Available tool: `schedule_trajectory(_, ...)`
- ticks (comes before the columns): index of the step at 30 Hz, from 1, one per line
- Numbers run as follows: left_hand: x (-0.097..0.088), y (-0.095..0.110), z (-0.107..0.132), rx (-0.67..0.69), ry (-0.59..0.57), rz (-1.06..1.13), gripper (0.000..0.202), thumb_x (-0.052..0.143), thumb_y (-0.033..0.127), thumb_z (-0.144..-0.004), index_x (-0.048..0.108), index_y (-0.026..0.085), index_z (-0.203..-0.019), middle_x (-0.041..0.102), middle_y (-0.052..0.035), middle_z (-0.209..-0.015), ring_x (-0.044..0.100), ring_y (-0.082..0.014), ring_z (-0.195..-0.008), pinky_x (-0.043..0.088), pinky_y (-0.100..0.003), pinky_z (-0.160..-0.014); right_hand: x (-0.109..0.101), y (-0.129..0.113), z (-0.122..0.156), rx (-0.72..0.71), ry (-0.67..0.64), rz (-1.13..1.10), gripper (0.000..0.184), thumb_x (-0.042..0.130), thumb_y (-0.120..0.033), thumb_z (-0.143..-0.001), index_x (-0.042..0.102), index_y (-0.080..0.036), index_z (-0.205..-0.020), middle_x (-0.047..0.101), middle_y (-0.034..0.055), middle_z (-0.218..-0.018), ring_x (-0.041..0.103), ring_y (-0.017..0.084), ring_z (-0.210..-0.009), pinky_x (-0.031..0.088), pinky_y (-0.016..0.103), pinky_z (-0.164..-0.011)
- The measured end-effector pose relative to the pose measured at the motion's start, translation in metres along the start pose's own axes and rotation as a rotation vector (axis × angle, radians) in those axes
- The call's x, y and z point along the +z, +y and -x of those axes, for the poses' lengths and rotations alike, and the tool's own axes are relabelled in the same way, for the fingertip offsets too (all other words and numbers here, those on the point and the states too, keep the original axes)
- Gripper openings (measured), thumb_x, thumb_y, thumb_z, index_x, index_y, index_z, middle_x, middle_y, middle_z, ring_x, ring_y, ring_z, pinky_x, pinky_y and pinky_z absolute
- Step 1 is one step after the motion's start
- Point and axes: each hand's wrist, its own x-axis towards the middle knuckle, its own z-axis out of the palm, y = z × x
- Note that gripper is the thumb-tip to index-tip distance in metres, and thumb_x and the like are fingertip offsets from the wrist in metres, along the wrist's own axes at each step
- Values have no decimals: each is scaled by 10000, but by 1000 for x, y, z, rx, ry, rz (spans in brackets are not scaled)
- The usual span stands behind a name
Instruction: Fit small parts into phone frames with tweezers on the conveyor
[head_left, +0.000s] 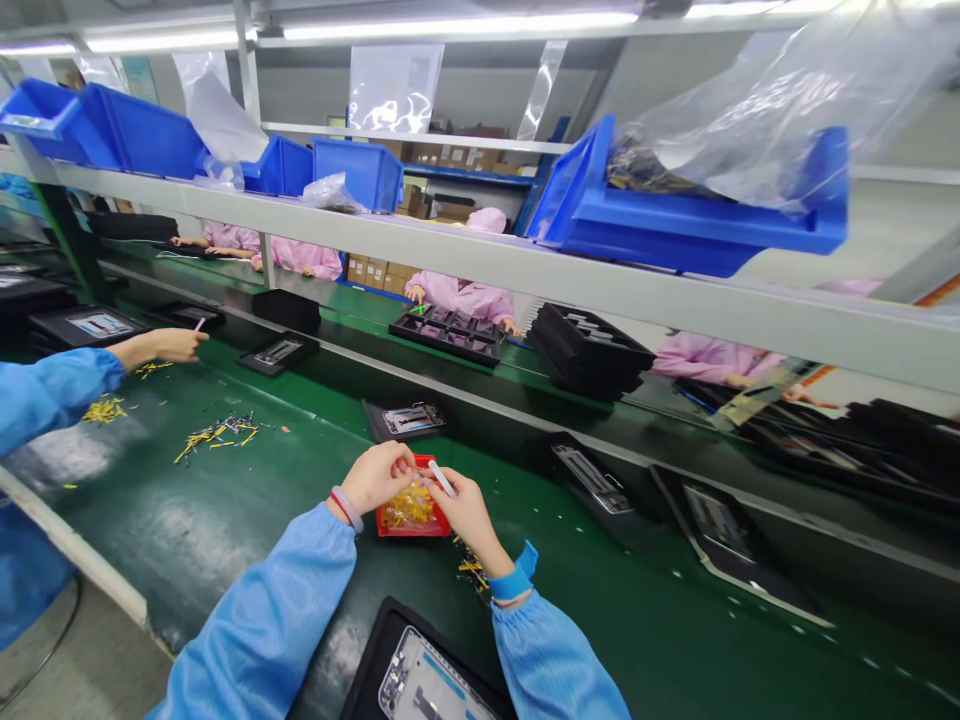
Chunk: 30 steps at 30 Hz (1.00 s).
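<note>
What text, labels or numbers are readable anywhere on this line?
Nothing is legible: any print on the device in the black tray is too blurred to read, and any markings on the cardboard boxes behind the conveyor are too small.

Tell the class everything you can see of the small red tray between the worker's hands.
The small red tray is a shallow, open, rectangular container of what looks like glossy plastic. It holds a loose heap of yellow pieces, too small to identify. It lies flat on the green conveyor belt. The left hand and right hand cover its far side; whether they touch it cannot be told.
</note>
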Motion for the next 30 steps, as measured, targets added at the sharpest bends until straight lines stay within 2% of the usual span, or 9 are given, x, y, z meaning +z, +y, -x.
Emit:
schedule_trajectory(8, 4, 3, 2, -9, -74, -186, 154, 516, 119, -799, 647, 173, -859, 649, -42, -876, 629, -180, -798, 480, -257, -733, 2, -3, 2, -32, 3, 21, 266, 537, -329, -665, 725, -180, -779, 737, 73, -770, 660, 253, -675, 513, 340, -640)
schedule_trajectory(16, 3, 7, 4, 64, -130, -297, 169, 500, 117, -813, 663, 157, -822, 653, -67, -850, 629, -201, -812, 476, -278, -767, 4, -4, 5, -43, 0, 44, 228, 540, -268, -629, 716, -187, -748, 738, 65, -785, 665, 252, -713, 513, 333, -672)
schedule_trajectory(20, 5, 6, 3, 70, -118, -321, 163, 508, 131, -810, 664, 171, -784, 650, -62, -815, 623, -202, -793, 465, -279, -758, 4, -2, 5, -33, -2, 53, 215, 550, -265, -624, 716, -191, -738, 736, 57, -760, 657, 250, -691, 505, 332, -659)
schedule_trajectory(25, 4, -4, -1, 23, -53, -326, 174, 503, 125, -804, 652, 158, -722, 629, -101, -776, 598, -251, -802, 426, -363, -796, 1, 1, 5, -7, 16, 58, 210, 548, -270, -632, 717, -193, -729, 731, 55, -732, 641, 245, -644, 492, 327, -616)
schedule_trajectory(30, 5, -10, -1, 2, -25, -242, 195, 527, 106, -775, 634, 173, -627, 614, -96, -750, 574, -260, -843, 367, -406, -877, -6, 2, 6, 27, 44, 45, 224, 546, -328, -665, 707, -188, -734, 728, 57, -740, 637, 249, -664, 485, 331, -629)
